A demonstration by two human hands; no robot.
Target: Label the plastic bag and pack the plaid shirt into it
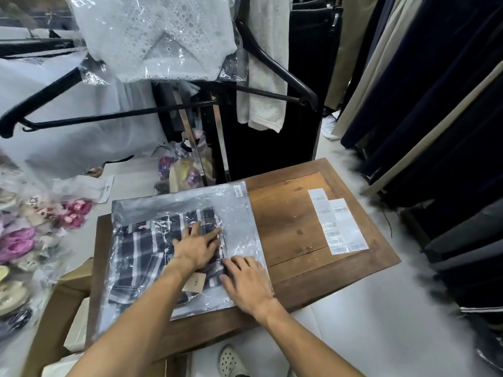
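Neither grip is closing on anything: the left hand [196, 247] and right hand [246, 281] are pressing flat on the clear plastic bag [239, 229]. It is lying on the wooden bench [326, 273], already holding the folded dark plaid shirt [141, 254] and wearing a barcode label [238, 191] at its far right corner. Packing seems nearly finished; next comes smoothing air out and sealing the opening.
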